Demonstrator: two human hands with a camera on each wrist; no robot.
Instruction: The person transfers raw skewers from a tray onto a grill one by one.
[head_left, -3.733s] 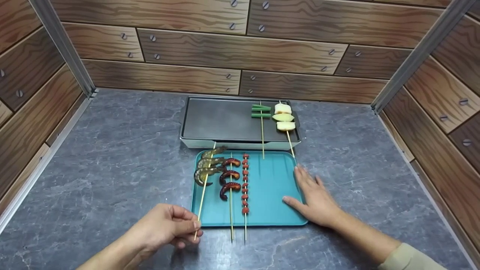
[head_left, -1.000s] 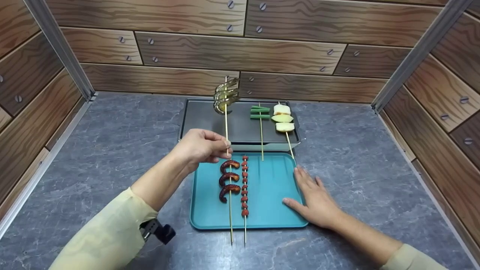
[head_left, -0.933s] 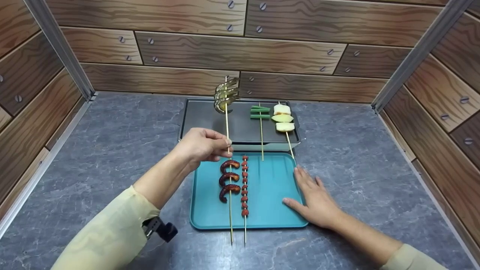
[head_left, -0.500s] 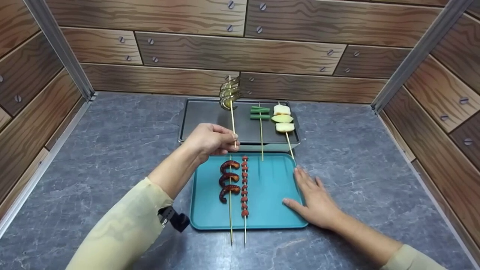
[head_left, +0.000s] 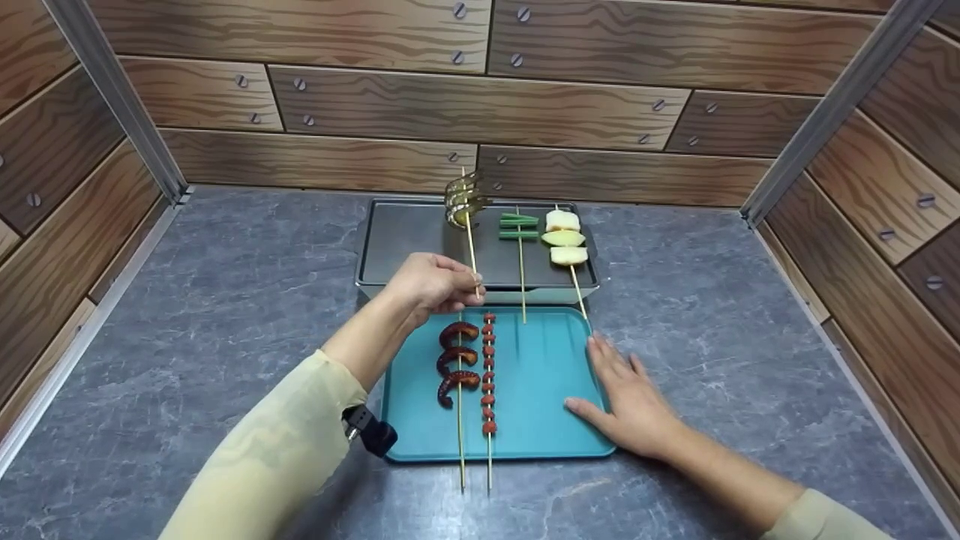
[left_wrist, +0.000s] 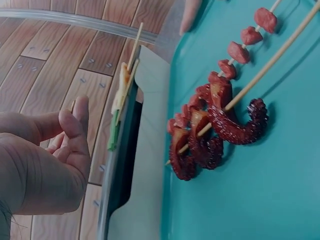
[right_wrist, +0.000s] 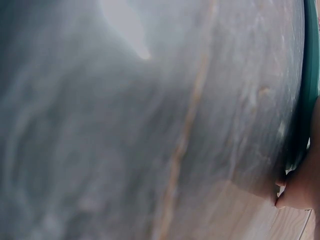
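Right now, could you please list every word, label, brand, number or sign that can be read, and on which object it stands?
None: no readable text appears on the teal tray, the griddle, the shrimp skewer or the wood-patterned wall.
Any print on the black device at the left wrist would be too small to read.

No readable text, labels, brands, numbers or signs in any view.
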